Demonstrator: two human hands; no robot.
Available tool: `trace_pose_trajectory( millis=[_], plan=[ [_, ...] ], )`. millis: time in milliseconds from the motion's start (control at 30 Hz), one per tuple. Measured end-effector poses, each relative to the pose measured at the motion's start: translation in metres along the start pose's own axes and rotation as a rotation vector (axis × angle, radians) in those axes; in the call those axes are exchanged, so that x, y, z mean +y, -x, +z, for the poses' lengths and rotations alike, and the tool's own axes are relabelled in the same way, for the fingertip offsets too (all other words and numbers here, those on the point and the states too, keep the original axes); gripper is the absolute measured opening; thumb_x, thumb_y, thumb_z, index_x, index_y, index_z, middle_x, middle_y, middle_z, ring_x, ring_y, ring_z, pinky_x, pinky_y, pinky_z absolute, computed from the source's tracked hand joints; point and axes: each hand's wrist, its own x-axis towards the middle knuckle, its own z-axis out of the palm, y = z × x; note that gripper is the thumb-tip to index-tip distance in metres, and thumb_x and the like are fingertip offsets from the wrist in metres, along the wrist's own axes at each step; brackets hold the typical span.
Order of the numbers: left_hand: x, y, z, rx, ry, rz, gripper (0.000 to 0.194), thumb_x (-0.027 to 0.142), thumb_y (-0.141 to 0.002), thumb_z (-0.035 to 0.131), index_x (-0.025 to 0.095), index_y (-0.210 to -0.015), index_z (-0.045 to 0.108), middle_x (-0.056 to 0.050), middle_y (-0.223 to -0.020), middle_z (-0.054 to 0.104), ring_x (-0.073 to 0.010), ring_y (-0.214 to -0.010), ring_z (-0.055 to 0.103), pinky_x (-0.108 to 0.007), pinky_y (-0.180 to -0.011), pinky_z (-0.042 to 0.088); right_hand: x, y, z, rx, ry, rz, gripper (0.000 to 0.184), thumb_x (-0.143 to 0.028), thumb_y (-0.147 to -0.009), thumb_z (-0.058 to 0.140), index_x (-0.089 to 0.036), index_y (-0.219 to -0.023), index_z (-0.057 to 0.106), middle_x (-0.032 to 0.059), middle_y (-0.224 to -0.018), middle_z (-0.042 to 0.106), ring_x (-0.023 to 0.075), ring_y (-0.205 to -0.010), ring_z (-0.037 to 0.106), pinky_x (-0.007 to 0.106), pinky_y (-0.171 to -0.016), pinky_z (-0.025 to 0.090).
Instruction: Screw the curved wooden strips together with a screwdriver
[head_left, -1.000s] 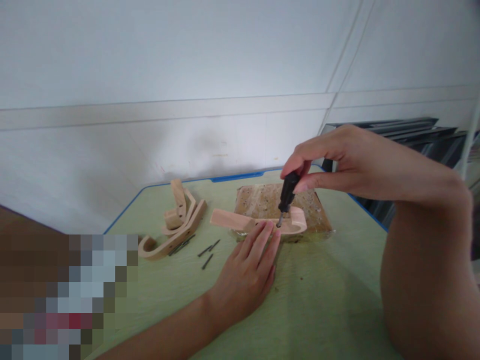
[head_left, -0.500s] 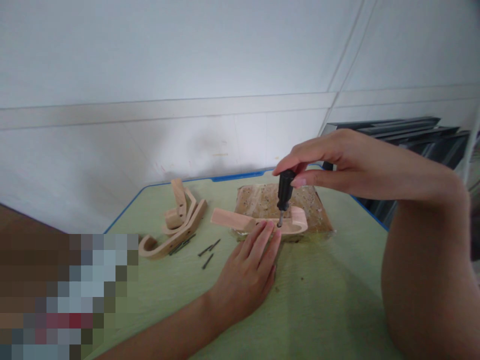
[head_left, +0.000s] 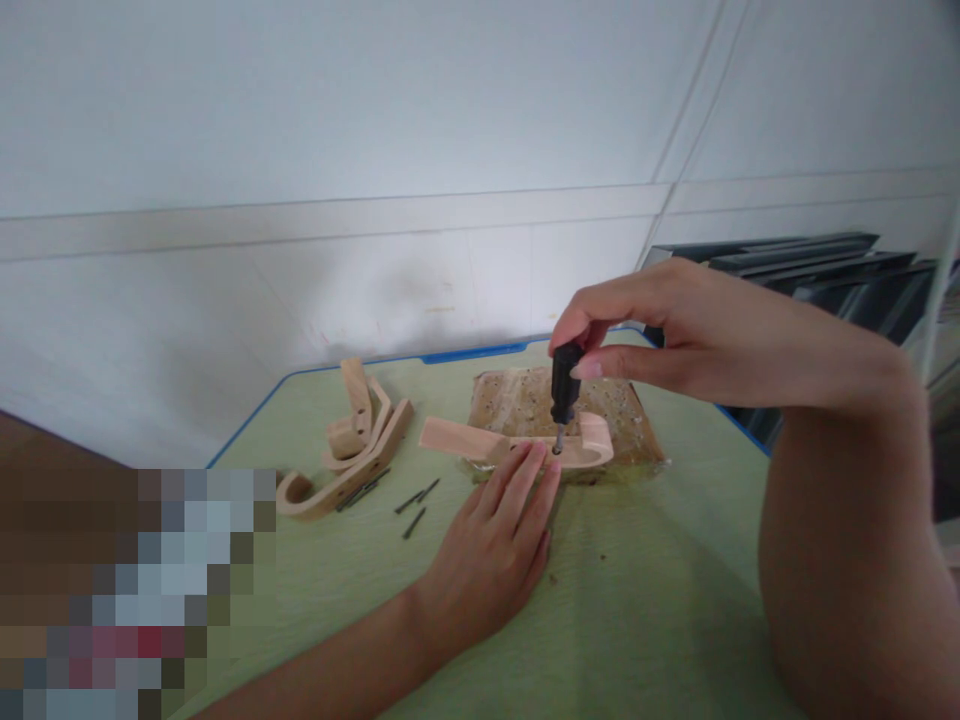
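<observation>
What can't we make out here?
Head view:
Screwdriver: what its tip meets is too small to see.
Wooden hook: middle partly covered by the left hand.
Right hand: some fingers hidden behind others.
Loose fasteners: head type too small to tell.
Dark panels: partly behind the right forearm.

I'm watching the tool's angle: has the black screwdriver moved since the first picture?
Yes: the screwdriver handle has swung leftward in view relative to the brown pad, now standing nearer upright.

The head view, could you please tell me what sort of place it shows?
Perhaps a makeshift workspace, judging by the screwdriver, the wooden hooks and the blue-edged table near a pale wall.
</observation>
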Motion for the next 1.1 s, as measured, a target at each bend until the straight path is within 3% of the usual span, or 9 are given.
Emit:
trace_pose_trajectory(
  millis=[233,1100],
  plan=[
    [0.0004,-0.0003,-0.0004,0.003,0.006,-0.006,0.055,0.018,-0.08,0.044,0.004,-0.131,0.027,-0.019,-0.137,0.026,-0.0301,-0.129,0.017,-0.043,-0.101,0.033,-0.0017,-0.0026,0.0025,0.001,0.011,0.041,0.015,-0.026,-0.082,0.048,-0.016,-0.088,0.057,-0.0032,-0.072,0.057,0.0069,-0.059,0.046,0.022,-0.052,0.031],
    [0.0003,-0.0008,-0.0012,-0.019,0.01,-0.016,0.054,0.018,-0.081,0.043,0.004,-0.131,0.027,-0.019,-0.138,0.025,-0.0296,-0.129,0.017,-0.043,-0.101,0.033,-0.0014,-0.0079,0.0088,0.014,-0.011,0.001,0.018,-0.025,-0.084,0.042,-0.015,-0.092,0.055,0.0003,-0.076,0.058,0.0101,-0.064,0.047,0.023,-0.057,0.03]
  ],
)
